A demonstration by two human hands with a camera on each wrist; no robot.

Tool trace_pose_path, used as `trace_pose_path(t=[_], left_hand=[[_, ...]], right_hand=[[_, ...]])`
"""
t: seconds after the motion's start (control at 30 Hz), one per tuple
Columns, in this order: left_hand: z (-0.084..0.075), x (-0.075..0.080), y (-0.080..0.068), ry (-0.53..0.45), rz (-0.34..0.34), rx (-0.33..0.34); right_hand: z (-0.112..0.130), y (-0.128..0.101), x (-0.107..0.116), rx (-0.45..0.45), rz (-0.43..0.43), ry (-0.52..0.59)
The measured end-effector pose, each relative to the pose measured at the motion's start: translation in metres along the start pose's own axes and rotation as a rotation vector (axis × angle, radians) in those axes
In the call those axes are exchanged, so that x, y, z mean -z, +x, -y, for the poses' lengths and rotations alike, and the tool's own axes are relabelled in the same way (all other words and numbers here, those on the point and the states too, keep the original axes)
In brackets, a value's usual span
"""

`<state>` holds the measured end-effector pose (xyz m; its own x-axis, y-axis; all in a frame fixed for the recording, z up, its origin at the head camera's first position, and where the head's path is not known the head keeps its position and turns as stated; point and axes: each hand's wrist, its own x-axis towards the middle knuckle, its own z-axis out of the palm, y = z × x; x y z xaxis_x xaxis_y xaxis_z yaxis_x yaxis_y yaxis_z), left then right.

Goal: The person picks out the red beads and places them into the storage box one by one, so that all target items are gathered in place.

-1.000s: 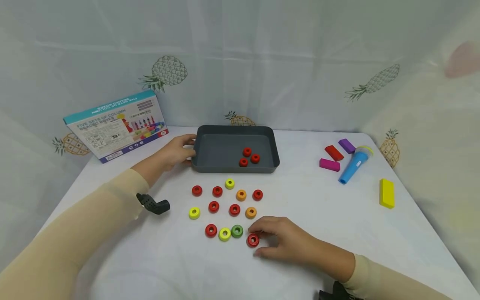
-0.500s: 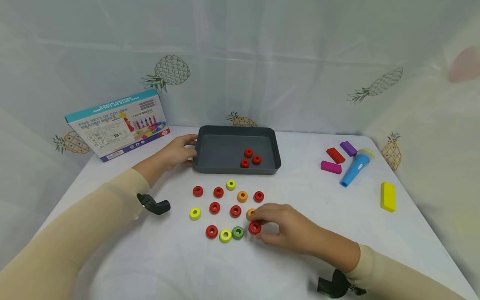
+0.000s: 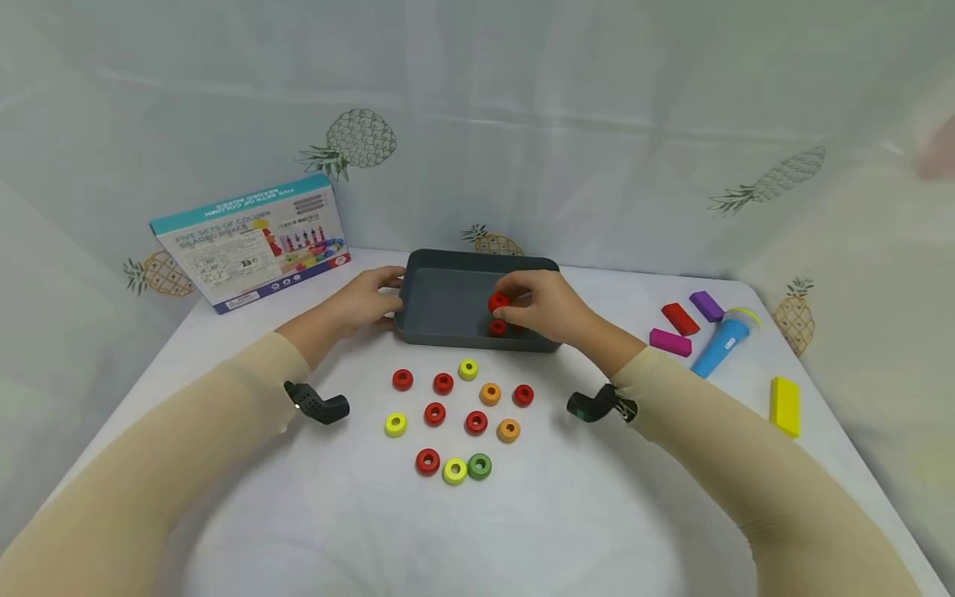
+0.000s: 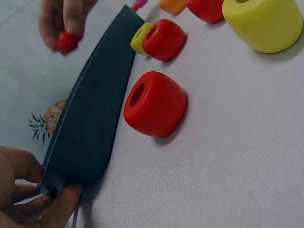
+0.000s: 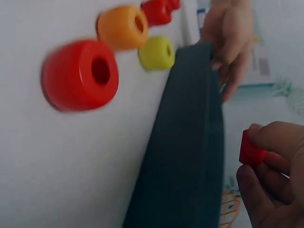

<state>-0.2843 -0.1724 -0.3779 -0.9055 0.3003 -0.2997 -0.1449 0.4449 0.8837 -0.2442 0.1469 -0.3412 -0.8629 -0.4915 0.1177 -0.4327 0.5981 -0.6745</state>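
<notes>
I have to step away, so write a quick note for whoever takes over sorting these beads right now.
Left hand grips the grey tray by its left rim. Right hand pinches a red bead above the tray, not yet released. At least one red bead already lies inside; the hand hides the rest. On the table in front of the tray: six red beads, three yellow, two orange, one green bead. Left: drop this one, then the six red ones, judging by the tray.

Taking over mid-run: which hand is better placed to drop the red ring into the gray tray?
Right. The right hand already pinches the red ring above the gray tray, while the left hand grips the tray's left edge.
</notes>
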Motion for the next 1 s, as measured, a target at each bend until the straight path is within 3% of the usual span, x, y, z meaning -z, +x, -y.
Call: trace_pose_path(t=[0.1,0.27,0.5,0.8,1.0], left_hand=[[0.003,0.001,0.005,0.008,-0.005,-0.001],[-0.005,0.0,0.002,0.002,0.01,0.011],[-0.007,0.001,-0.003,-0.014,0.012,0.017],[0.002,-0.001,0.007,0.025,-0.02,-0.006],[0.001,0.0,0.007,0.034,-0.01,-0.003]], right_hand=[[-0.013,0.016,-0.005,-0.044,0.014,-0.057],[-0.025,0.031,-0.012,-0.057,0.014,-0.131],[-0.025,0.031,-0.012,-0.051,0.013,-0.116],[-0.009,-0.03,0.014,-0.108,-0.01,0.02],[-0.005,-0.076,0.009,-0.094,0.023,0.11]])
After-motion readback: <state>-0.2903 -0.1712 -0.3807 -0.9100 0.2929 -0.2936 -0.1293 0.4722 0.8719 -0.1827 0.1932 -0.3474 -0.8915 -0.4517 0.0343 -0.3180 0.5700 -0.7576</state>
